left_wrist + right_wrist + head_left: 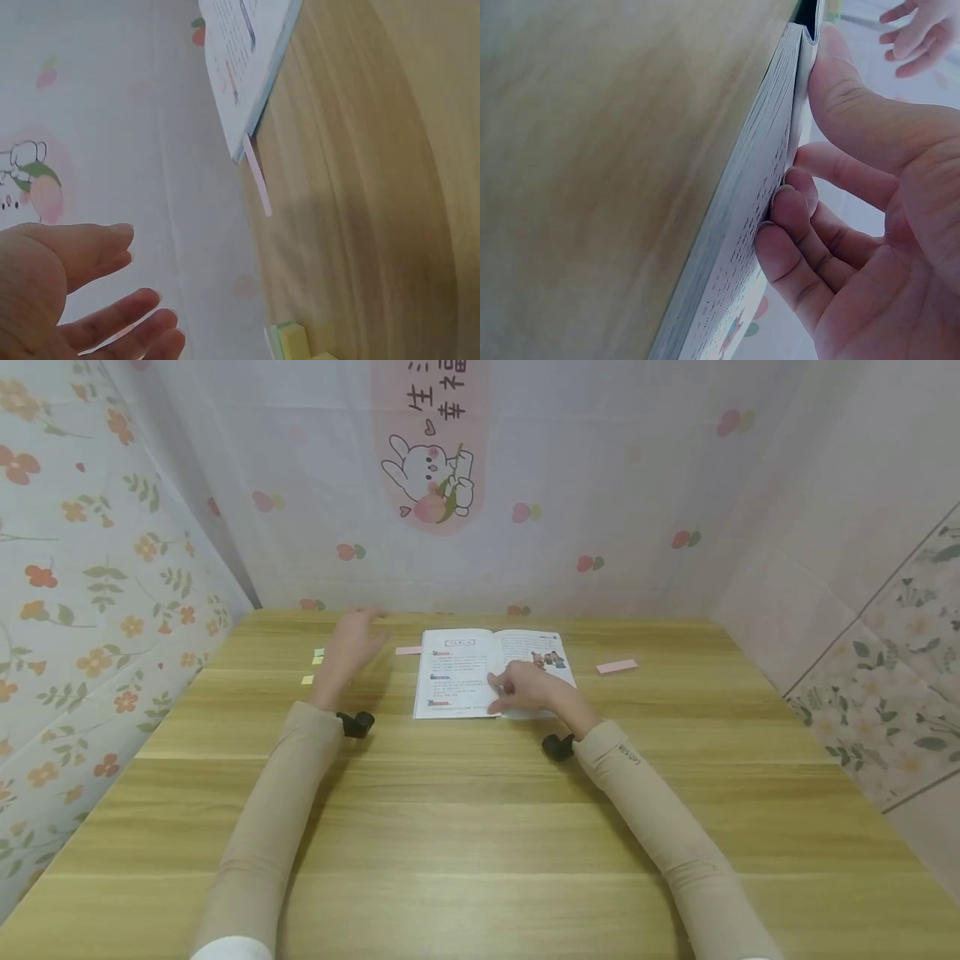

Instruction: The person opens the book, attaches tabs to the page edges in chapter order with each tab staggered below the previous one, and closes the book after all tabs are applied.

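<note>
An open book [453, 681] lies on the table, with printed text and a small coloured picture on its right page. My right hand [528, 685] rests on the pages near the central fold. In the right wrist view the thumb [832, 67] touches one side of the fold, and the fingertips [780, 244] press the printed page. My left hand [351, 652] hovers left of the book with fingers spread, holding nothing. Below it are yellow and green sticky notes [292, 341]. A pink paper strip [407, 651] touches the book's upper left edge.
Another pink strip [617, 667] lies on the wooden table [480, 843] to the right of the book. A small yellow note [307, 680] is beside my left wrist. Printed curtains [600, 485] hang behind the table, with floral cloth at the left.
</note>
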Motion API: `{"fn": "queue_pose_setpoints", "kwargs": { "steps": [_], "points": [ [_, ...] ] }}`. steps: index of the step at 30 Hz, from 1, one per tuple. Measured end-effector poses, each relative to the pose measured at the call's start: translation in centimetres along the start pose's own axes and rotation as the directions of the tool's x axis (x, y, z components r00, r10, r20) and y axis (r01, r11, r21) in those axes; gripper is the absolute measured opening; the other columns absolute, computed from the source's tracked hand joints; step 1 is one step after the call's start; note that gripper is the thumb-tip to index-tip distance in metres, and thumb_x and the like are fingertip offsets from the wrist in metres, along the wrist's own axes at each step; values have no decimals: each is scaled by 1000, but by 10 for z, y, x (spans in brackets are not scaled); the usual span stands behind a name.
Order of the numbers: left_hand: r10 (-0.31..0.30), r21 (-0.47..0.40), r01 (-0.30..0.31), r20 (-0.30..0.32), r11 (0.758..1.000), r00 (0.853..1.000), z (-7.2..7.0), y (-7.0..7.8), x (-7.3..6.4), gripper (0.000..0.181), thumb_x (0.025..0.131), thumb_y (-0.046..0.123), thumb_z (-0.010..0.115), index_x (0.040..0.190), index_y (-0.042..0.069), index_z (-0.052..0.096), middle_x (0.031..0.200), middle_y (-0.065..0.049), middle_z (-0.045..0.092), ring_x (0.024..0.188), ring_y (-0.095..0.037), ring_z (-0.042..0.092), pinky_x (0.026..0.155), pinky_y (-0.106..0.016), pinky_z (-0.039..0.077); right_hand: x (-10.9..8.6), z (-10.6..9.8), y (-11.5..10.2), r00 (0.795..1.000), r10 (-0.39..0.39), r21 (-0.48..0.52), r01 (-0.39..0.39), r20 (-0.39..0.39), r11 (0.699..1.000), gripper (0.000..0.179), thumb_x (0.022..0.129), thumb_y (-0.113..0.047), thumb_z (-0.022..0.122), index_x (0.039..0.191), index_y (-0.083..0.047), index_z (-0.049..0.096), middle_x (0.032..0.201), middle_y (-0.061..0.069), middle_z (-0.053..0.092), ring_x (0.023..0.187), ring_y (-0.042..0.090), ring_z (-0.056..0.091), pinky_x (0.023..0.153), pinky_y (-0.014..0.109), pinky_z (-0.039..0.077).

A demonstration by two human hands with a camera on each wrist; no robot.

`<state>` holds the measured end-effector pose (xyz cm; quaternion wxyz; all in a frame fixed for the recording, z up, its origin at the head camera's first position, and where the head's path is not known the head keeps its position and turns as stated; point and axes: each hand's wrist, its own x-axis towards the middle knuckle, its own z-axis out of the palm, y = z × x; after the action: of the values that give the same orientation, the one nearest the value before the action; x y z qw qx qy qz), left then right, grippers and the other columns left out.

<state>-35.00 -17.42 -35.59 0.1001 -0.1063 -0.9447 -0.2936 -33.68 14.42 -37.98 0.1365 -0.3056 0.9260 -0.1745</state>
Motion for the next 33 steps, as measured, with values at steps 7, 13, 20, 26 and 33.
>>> {"fn": "queue_pose_setpoints", "kwargs": {
  "steps": [7, 13, 20, 26, 33],
  "points": [
    [-70, -45, 68, -44, 997, 997, -4, -18, 3, 44, 98, 11, 61, 140, 1, 56, 141, -29, 51, 128, -45, 49, 98, -58, 47, 1, 1, 1, 1000, 4, 4, -4, 0, 1000, 40, 89, -34, 79, 65, -12, 55, 56, -5, 29, 55, 11, 26, 56, 27, 27],
    [-116, -68, 113, -40, 991, 992, -7, -33, 5, 43, 96, 8, 58, 137, -4, 57, 141, -28, 52, 131, -45, 47, 104, -57, 43, 2, 2, 1, 1000, 4, 17, -4, 0, 1000, 44, 89, -34, 79, 63, -12, 50, 56, -5, 32, 56, 10, 29, 56, 26, 29],
    [-152, -66, 149, -37, 987, 988, -8, -48, 2, 47, 89, -1, 53, 136, -5, 58, 142, -29, 52, 115, -42, 54, 82, -48, 49, 1, 1, 1, 1000, -6, 17, 6, 0, 1000, 42, 89, -34, 78, 64, -12, 53, 56, -5, 32, 55, 10, 29, 55, 26, 29],
    [-186, -7, 186, -32, 983, 982, -10, -58, 2, 47, 88, 1, 54, 134, -3, 60, 139, -28, 55, 73, -24, 55, 57, -31, 43, 1, 1, 2, 1000, -29, -4, 29, 1, 1000, 42, 89, -34, 78, 64, -11, 53, 57, -5, 33, 56, 10, 30, 56, 26, 29],
    [-209, 1, 209, 5, 978, 978, -14, -67, 2, 58, 79, -7, 51, 136, -1, 59, 140, -30, 52, 58, -19, 47, 47, -26, 37, 0, 1, 1, 1000, -13, 14, 13, -1, 1000, 45, 89, -33, 78, 61, -13, 49, 56, -5, 34, 54, 10, 30, 55, 26, 29]
  ]
}}
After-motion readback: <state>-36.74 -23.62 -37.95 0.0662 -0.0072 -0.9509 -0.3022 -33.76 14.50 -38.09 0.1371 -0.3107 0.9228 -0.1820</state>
